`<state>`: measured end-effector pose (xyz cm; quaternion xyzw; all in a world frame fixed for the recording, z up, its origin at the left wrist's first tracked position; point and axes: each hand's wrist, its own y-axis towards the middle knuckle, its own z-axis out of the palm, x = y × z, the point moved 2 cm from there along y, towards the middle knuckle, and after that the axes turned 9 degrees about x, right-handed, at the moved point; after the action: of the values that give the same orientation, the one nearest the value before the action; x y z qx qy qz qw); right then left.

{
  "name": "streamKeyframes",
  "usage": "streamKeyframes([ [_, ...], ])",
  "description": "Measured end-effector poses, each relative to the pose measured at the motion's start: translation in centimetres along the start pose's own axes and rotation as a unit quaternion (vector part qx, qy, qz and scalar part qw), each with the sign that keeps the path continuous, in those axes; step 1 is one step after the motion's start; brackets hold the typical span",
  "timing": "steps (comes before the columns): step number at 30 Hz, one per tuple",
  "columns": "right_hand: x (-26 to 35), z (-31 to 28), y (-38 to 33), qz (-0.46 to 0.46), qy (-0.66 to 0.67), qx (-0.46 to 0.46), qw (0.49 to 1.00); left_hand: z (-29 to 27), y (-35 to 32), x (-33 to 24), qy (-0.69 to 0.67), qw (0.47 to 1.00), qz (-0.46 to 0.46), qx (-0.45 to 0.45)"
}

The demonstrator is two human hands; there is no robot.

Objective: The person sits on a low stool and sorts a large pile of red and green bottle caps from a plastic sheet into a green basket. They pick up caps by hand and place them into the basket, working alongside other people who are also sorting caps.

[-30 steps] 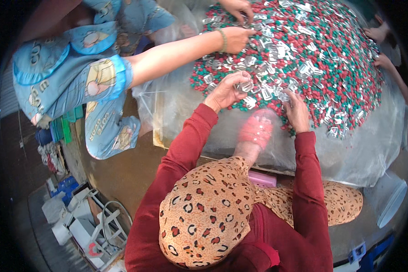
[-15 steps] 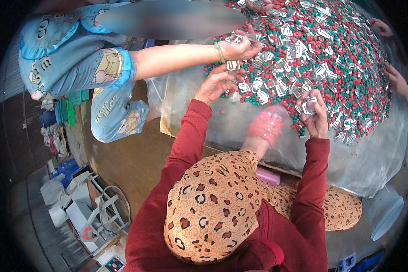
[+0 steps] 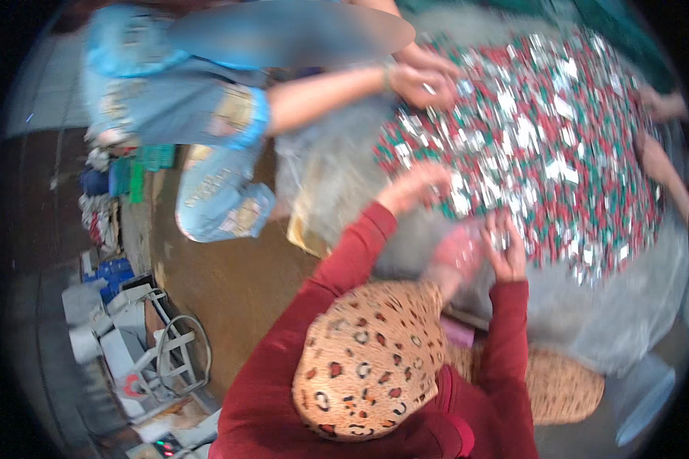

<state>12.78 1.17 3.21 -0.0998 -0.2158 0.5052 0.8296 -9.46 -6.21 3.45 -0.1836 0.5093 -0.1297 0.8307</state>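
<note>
The left hand [image 3: 417, 188] has its fingers bent forward over the near edge of a broad heap of small red and green pieces [image 3: 517, 115]; motion blur hides whether anything is gripped in it. The right hand [image 3: 510, 258], at the same edge, has its fingers curled around a small shiny silvery piece [image 3: 500, 239]. Many bright silvery-white flat pieces [image 3: 562, 170] lie scattered over the heap, ahead of both hands and beyond them to the right.

Between the hands, a foot in pink footwear [image 3: 458, 251] rests close against the right hand, taking up the space there, with a bent knee in tan leopard-print cloth [image 3: 367, 359] behind it. The heap lies on a greyish translucent plastic sheet [image 3: 589, 325], which spreads to the right of the right hand.

Past the left hand, a co-worker's hand [image 3: 425, 84] pinches a whitish piece above the heap. Far right of the right hand, another pair of hands [image 3: 660, 107] reaches in. Left of the left hand, pale blue patterned clothing [image 3: 226, 195] carries printed lettering, smeared by blur. Farther back on that side stands a grey-white metal machine with a looped hose [image 3: 207, 348].
</note>
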Motion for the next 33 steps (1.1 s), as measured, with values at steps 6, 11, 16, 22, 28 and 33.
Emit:
streamKeyframes([
  [6, 2.4, 2.3, 3.0, 0.064, -0.332, 0.034, 0.941, 1.2, 0.7, -0.6, 0.662, 0.727, 0.014, -0.180],
  [11, 2.8, 3.2, 2.9, 0.004, -0.111, 0.027, 0.993, 1.8, 2.6, 0.7, 0.733, 0.654, -0.027, -0.188],
  [16, 1.8, 1.8, 1.7, 0.063, -0.016, -0.050, 0.997, 1.4, 4.0, 1.8, 0.741, 0.631, 0.017, -0.227],
  [22, 6.6, -1.9, 0.7, -0.002, -0.041, 0.095, 0.995, 0.2, 0.5, -3.8, 0.181, 0.978, 0.005, -0.107],
  [28, 5.0, 2.1, 2.6, 0.105, -0.531, -0.047, 0.839, -0.1, -2.4, -3.3, -0.352, 0.916, 0.149, 0.122],
  [33, 0.0, 3.3, 5.6, 0.035, -0.125, 0.058, 0.990, -2.3, -3.4, -2.0, -0.410, 0.889, 0.193, 0.063],
])
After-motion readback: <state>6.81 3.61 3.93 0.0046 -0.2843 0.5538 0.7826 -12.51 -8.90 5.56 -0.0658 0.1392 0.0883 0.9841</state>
